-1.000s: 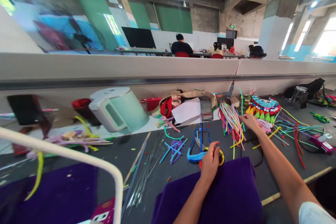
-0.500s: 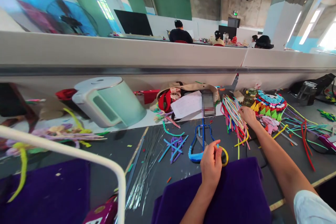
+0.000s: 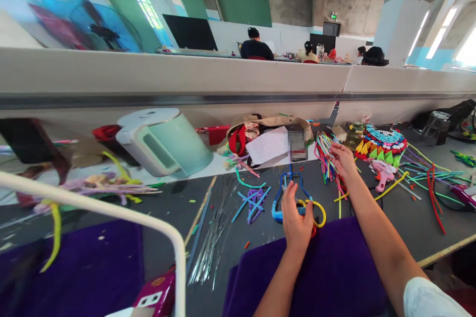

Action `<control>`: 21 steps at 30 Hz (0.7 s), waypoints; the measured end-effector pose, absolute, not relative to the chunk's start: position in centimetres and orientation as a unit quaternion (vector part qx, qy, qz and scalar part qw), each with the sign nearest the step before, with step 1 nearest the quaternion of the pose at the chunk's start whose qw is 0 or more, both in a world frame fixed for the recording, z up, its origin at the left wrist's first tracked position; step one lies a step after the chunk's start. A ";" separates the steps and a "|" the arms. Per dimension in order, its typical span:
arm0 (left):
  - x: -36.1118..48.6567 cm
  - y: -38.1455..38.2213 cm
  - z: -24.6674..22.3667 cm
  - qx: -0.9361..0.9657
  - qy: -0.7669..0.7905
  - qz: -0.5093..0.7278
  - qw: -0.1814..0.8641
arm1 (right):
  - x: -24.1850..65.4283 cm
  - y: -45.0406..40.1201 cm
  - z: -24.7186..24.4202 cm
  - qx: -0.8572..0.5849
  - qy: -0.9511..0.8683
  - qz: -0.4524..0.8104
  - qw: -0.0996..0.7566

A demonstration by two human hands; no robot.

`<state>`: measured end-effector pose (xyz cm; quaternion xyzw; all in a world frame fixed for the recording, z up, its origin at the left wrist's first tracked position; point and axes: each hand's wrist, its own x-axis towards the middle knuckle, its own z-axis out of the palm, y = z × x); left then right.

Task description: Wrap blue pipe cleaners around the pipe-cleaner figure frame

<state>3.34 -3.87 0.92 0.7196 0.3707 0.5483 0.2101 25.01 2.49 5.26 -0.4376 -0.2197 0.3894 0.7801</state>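
My left hand [image 3: 296, 220] is over the scissors, its fingers and thumb apart with nothing visible in them. Beneath it, partly hidden, are the scissors' yellow handle loop [image 3: 320, 213] and a blue frame bent from pipe cleaners [image 3: 275, 212]. My right hand [image 3: 342, 162] hovers at the right edge of a multicoloured bundle of pipe cleaners [image 3: 325, 158], fingers loosely spread; I see nothing gripped. Crossed purple and light blue pipe cleaners [image 3: 255, 203] lie to the left of the frame. A folded purple cloth [image 3: 316, 272] lies below my forearms.
A pale green kettle [image 3: 186, 143] leans in view at the left, beside a beige bag [image 3: 269, 121]. Silvery wires [image 3: 210, 242] lie front left. To the right are a pink glue gun [image 3: 383, 173], a glass jar [image 3: 355, 134] and a colourful layered craft piece [image 3: 385, 143]. A white bar [image 3: 148, 228] crosses the lower left.
My right hand has drawn slightly left and its fingers have spread at the bundle. My left hand has opened and risen a little over the scissors. The view has shifted slightly.
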 end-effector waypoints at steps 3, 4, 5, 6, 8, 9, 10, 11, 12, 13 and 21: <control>3.4 -3.8 0.8 0.726 0.370 0.539 0.213 | 25.0 2.6 5.8 -0.421 -0.197 0.384 0.798; 3.4 -3.8 0.7 0.728 0.370 0.537 0.214 | 25.1 2.6 5.9 -0.423 -0.202 0.373 0.801; 3.4 -3.8 0.5 0.729 0.369 0.535 0.215 | 25.3 2.6 5.8 -0.428 -0.212 0.358 0.802; 3.4 -3.8 0.4 0.730 0.368 0.534 0.216 | 25.6 2.5 5.6 -0.439 -0.226 0.339 0.801; 3.5 -3.8 0.1 0.731 0.367 0.532 0.220 | 26.2 2.4 5.0 -0.482 -0.267 0.292 0.782; 3.5 -3.8 0.0 0.729 0.369 0.532 0.223 | 26.5 2.4 4.6 -0.516 -0.293 0.265 0.760; 3.6 -3.8 0.0 0.727 0.371 0.532 0.226 | 26.7 2.4 4.2 -0.557 -0.325 0.237 0.727; 3.6 -3.8 -0.1 0.725 0.372 0.532 0.228 | 26.9 2.4 3.7 -0.603 -0.362 0.209 0.679; 3.6 -3.8 -0.1 0.725 0.373 0.532 0.229 | 27.1 2.4 3.2 -0.650 -0.404 0.181 0.617; 3.6 -3.8 -0.1 0.725 0.374 0.531 0.227 | 27.2 2.4 2.8 -0.694 -0.449 0.152 0.542; 3.5 -3.6 -0.3 0.724 0.368 0.534 0.234 | 27.3 1.8 1.3 -0.826 -0.546 -0.029 0.137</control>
